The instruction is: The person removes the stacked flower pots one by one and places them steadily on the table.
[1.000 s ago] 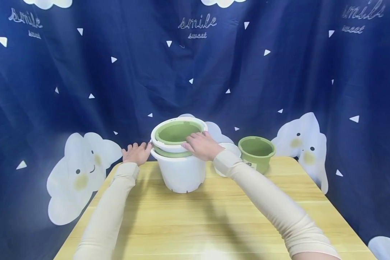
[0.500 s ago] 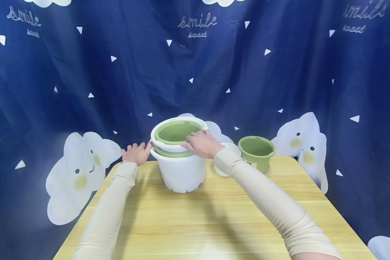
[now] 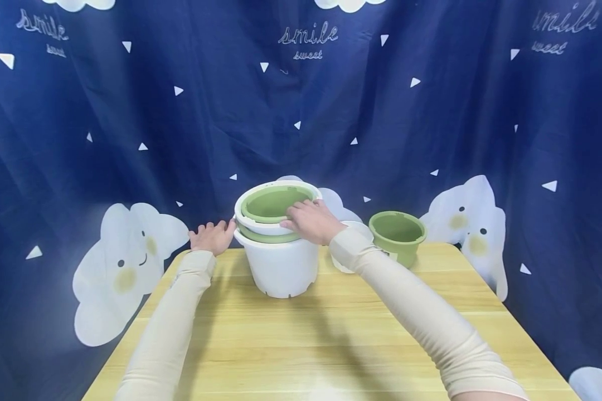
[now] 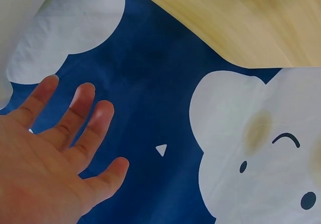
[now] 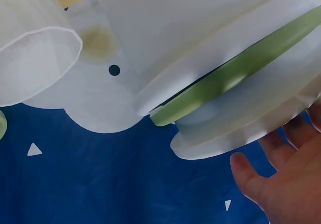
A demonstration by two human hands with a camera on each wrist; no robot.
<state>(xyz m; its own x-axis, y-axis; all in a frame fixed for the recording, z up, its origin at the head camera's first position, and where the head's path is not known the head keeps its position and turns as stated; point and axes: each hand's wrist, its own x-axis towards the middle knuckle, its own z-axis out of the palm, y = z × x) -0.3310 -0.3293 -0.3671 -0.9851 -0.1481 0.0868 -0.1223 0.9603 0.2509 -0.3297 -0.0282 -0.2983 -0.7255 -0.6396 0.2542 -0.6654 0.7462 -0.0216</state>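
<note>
Wooden surface; at its far middle, a stack of nested white and green pots; left hand spread beside it, holding nothing; right hand at the top rim, grip unclear; even pressure should keep it level

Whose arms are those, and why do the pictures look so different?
They belong to a person, not a robot. A camera on the head looks forward and down, so it sees both arms and the table. One camera on each wrist looks at that hand up close. On the table stands a stack of white and green pots, one inside another. The right hand holds the rim of the upper white pot. The left hand is open beside the stack; I can't tell whether its thumb touches. Further right are a green pot and a partly hidden white pot.
</note>
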